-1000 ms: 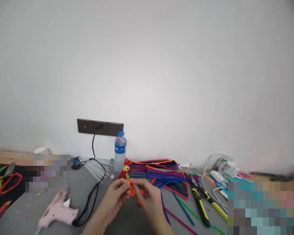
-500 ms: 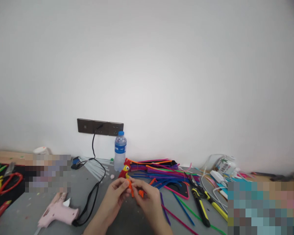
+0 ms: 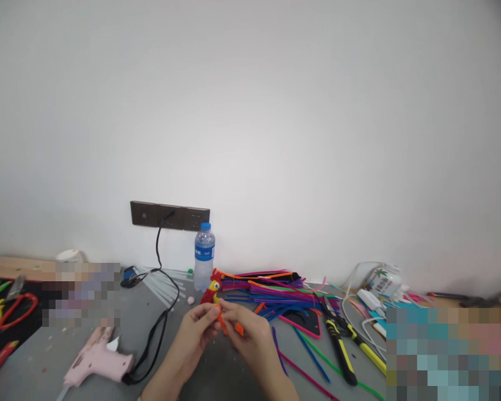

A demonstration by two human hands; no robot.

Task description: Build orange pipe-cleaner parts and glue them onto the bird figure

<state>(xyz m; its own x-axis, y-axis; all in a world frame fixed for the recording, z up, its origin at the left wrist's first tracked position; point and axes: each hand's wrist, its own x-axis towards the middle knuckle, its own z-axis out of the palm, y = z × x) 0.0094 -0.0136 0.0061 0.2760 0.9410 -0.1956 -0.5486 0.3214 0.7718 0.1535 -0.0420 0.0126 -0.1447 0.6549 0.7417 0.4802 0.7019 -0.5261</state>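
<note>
Orange piece (image 3: 222, 324) turned since a second ago: then a strip lay across the top of the pinch, now it runs down, closer to upright; right hand (image 3: 251, 329) has edged slightly toward left hand (image 3: 197, 328). Largest first: pale, smooth wall (image 3: 250, 122) behind; below it a flat grey tabletop (image 3: 217, 379) flecked with small specks. Spread across its back, a loose heap of fuzzy stems (image 3: 271, 295), straight and thin, purple, blue, pink, orange. Pink hot-glue gun (image 3: 102, 359) on its side at left, hard plastic, black cord running from its grip end. Dark socket strip (image 3: 170, 216), rectangular, on the wall; clear bottle (image 3: 204, 253) upright below it, blue cap, blue label. Pliers (image 3: 340, 348) at right, yellow-and-black handles. Both hands meet in the middle, each in a narrow pinch, thumb against fingers, on the orange piece: it sits at the fingertips, between the two hands, lower end hanging just below the contact. Its surface looks soft and fuzzy (another bit of orange shows under the right fingers; cannot tell if joined). Just beyond the left fingertips, red-and-yellow figure (image 3: 212, 291) with one round eye; smallest, white ball (image 3: 191, 300), near it.
</note>
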